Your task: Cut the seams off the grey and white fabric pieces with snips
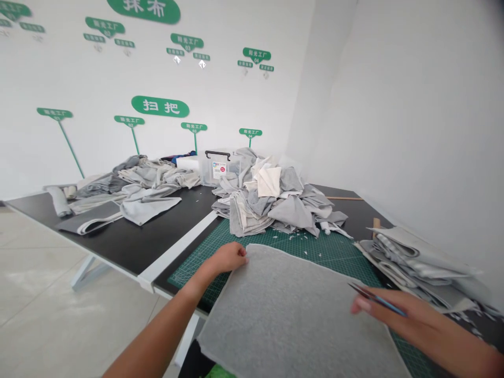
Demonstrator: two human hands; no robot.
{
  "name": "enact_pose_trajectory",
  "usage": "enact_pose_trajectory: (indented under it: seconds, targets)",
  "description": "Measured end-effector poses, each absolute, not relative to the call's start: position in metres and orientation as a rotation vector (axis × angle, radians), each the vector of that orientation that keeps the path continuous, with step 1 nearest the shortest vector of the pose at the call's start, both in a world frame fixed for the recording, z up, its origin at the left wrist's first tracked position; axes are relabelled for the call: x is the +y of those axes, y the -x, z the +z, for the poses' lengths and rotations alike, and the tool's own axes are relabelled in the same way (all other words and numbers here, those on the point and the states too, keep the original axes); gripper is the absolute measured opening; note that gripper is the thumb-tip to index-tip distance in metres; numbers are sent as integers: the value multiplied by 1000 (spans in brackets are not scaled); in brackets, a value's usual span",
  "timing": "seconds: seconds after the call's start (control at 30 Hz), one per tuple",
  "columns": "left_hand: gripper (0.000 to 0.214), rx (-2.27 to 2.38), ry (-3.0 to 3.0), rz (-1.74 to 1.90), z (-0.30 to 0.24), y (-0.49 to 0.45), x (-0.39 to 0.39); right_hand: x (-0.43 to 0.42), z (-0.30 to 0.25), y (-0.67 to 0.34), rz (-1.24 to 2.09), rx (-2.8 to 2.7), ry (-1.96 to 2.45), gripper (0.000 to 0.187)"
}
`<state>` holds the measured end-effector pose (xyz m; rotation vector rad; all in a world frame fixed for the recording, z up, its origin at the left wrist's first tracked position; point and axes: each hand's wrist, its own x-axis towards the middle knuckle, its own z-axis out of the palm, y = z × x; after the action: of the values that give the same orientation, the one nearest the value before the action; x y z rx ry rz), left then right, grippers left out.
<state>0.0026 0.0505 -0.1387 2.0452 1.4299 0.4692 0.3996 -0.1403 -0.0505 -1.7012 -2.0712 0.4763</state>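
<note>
A light grey cloth is spread flat over the near part of the green cutting mat and hangs past the table's front edge. My left hand pinches its far left corner between thumb and fingers. Above the right part of the cloth, my right hand is closed around a slim pointed tool with a dark tip and a blue body; its exact kind is unclear. Just beyond the cloth rises a large heap of grey and cream cloth pieces.
Small white scraps dot the mat. Folded grey fabric is stacked at the right. More grey cloth lies heaped at the back left. A clear plastic box with a black handle stands behind, near the white wall.
</note>
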Motion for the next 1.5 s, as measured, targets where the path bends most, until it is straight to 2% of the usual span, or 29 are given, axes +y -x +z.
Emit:
enact_pose_trajectory:
  seconds: [0.07, 0.13, 0.33, 0.47, 0.7, 0.9, 1.5]
  targets:
    - [25, 1346, -2035, 462, -139, -14, 67, -113, -33, -365, 740, -2160, 1646, 35]
    - [29, 1280, -2014, 472, -140, -26, 84, -81, -27, -335, 774, -2158, 1578, 40]
    - [44, 1178, -1938, 592, -153, -71, 130, 33, -75, -284, 480, -1949, 1439, 34]
    - [33, 1108, -1965, 720, -167, -89, 140, 75, -123, -274, 370, -1803, 1529, 30]
    - [24, 959, -2008, 896, -182, -91, 130, 79, -164, -289, 276, -1651, 1716, 36]
    - [32, 884, -1989, 1004, -182, -97, 128, 80, -161, -289, 314, -1767, 1573, 27]
    - [26, 827, -1878, 1128, -183, -103, 128, 68, -158, -278, 475, -1695, 1432, 38]
